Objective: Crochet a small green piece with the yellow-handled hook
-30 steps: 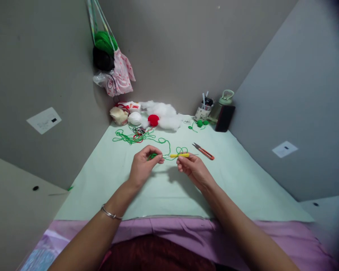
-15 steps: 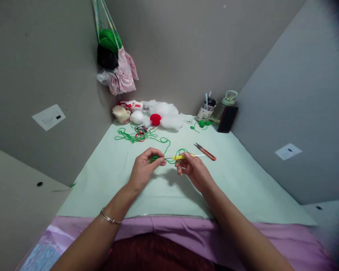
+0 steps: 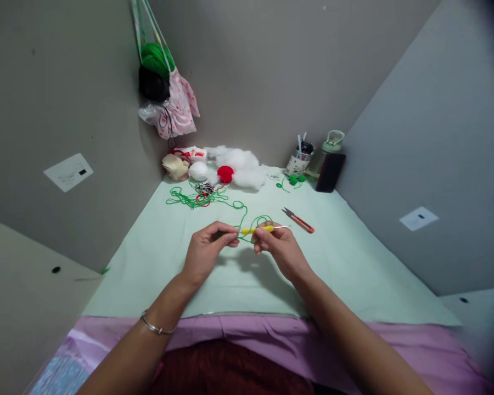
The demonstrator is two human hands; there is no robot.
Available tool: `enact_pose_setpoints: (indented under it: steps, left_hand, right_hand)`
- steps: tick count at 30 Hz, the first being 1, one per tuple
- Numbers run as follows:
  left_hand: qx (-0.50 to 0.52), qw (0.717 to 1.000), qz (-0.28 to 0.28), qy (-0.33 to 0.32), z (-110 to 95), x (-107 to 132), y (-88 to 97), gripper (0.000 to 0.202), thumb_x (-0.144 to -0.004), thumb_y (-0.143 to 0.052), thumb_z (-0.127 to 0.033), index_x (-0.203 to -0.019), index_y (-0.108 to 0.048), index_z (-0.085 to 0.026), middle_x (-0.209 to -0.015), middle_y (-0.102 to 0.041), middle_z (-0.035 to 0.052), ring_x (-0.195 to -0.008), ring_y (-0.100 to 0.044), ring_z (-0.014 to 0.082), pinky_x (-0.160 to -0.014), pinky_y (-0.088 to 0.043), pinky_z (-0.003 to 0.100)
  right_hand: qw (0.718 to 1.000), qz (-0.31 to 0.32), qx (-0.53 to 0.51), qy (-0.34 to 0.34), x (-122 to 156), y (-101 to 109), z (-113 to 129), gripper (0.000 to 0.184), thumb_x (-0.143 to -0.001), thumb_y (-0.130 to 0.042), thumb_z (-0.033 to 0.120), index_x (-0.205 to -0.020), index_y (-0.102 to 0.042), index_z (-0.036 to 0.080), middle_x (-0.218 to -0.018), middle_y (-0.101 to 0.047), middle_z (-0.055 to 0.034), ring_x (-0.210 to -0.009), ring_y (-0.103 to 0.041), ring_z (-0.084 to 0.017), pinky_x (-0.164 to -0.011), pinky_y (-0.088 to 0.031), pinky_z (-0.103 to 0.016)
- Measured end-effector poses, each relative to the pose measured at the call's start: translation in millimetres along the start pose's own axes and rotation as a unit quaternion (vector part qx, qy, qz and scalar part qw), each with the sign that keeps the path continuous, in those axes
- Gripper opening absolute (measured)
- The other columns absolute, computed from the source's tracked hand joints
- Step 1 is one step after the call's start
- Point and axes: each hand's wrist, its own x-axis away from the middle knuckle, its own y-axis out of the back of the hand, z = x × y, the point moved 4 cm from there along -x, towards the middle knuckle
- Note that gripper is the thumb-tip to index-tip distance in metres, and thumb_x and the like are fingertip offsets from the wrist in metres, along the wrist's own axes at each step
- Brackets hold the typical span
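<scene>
Both forearms reach in from the lower corners over the pale green tabletop (image 3: 354,274), converging near its middle, hands raised slightly with shadows beneath. The left hand (image 3: 208,247), silver bracelet (image 3: 158,329) at the wrist, has thumb and forefinger pressed together and the other fingers bent behind; it pinches green yarn (image 3: 183,199), though most of what lies inside the fingers is hidden. The right hand (image 3: 280,248) faces it with thumb and forefinger clamped on the yellow-handled hook (image 3: 257,230), lower fingers curled underneath. The hook lies nearly level between the two hands, a thin metal end projecting past the right fingers toward the orange snips (image 3: 299,220). Loops of yarn stand around the handle; a strand runs back to the tangle at the rear left. Compared with half a second ago: the yellow handle has shifted left and now comes close to the left fingertips, where bare metal shaft showed before; less metal projects on the right; the green bunch then visible in the left fingers is now mostly covered. The snips have not been moved on the tabletop.
</scene>
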Motion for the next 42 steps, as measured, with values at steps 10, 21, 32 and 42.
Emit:
enact_pose_setpoints:
  steps: [10, 21, 32, 42]
  left_hand:
    - [-0.001, 0.998, -0.064, -0.015, -16, -2, 27.7, 0.028, -0.068, -0.092, -0.039, -0.076, -0.077, -0.016, -0.074, -0.075, 0.0021, -0.064, -0.075, 0.0186, -0.071, -0.065, 0.032]
    - [0.034, 0.996, -0.087, 0.0, -10, -4, 29.7, 0.034, -0.068, -0.091, -0.042, -0.08, -0.073, -0.016, -0.074, -0.073, -0.0002, -0.064, -0.075, 0.0167, -0.067, -0.065, 0.03]
    - [0.011, 0.996, -0.087, -0.009, -13, -2, 35.0, 0.03, -0.069, -0.092, -0.038, -0.078, -0.075, -0.015, -0.075, -0.073, 0.0001, -0.064, -0.074, 0.0158, -0.069, -0.065, 0.029]
    - [0.045, 0.995, -0.085, 0.017, -7, -2, 38.6, 0.032, -0.067, -0.094, -0.038, -0.08, -0.073, -0.016, -0.075, -0.072, -0.0006, -0.065, -0.073, 0.015, -0.07, -0.064, 0.028]
  right_hand:
    - [0.993, -0.045, -0.107, 0.0, -6, 25, 13, 0.037, -0.066, -0.09, 0.045, -0.079, -0.063, 0.024, -0.081, -0.067, -0.0005, -0.06, -0.049, -0.01, -0.044, -0.037, -0.021]
    - [0.995, 0.038, -0.092, 0.019, 12, 25, 18, 0.037, -0.069, -0.089, 0.049, -0.079, -0.062, 0.025, -0.06, -0.038, 0.0077, -0.05, -0.021, -0.008, -0.045, -0.023, -0.022]
    - [0.973, -0.027, 0.078, 0.214, 18, 37, 44, 0.027, -0.08, -0.082, 0.046, -0.068, -0.07, 0.025, -0.07, -0.061, -0.0028, -0.067, -0.054, -0.019, -0.066, -0.043, -0.035]
    - [0.836, -0.018, 0.436, 0.332, 35, 29, 53, 0.021, -0.095, -0.068, 0.026, -0.074, -0.067, 0.026, -0.088, -0.074, -0.0058, -0.087, -0.066, -0.024, -0.087, -0.049, -0.043]
